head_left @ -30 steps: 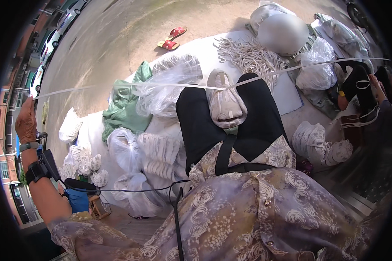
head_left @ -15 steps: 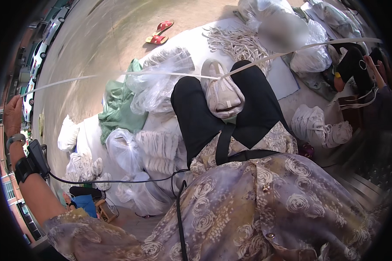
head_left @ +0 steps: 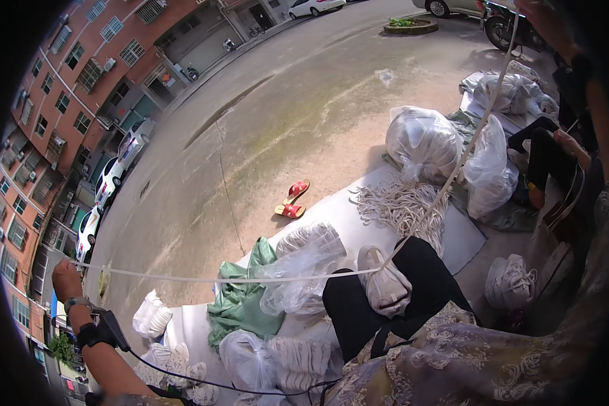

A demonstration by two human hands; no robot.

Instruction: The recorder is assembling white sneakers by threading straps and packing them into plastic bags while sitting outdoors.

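Note:
A beige sneaker (head_left: 388, 287) rests on my black-trousered lap, between my thighs. A long flat white shoelace (head_left: 203, 279) runs from its upper part out to both sides. Far out at the left, my left hand (head_left: 65, 280) is closed on one end of it, holding it nearly level. My right hand (head_left: 547, 21), raised high at the upper right rim, grips the other stretch, which slants steeply up from the shoe. That hand is partly dark and cut by the rim.
A heap of loose laces (head_left: 406, 206) lies on a white sheet ahead. Around are stuffed plastic bags (head_left: 423, 143), a green sack (head_left: 243, 308), stacked pale shoe parts (head_left: 301, 362), white sneakers (head_left: 511, 282) and red sandals (head_left: 291, 210). Another person's hand (head_left: 572, 146) is at the right. A cable hangs from my left wrist.
My right hand has come into view at the upper right, its lace stretch now steep. The view has tilted up, showing more yard and buildings. The left hand still holds its end.

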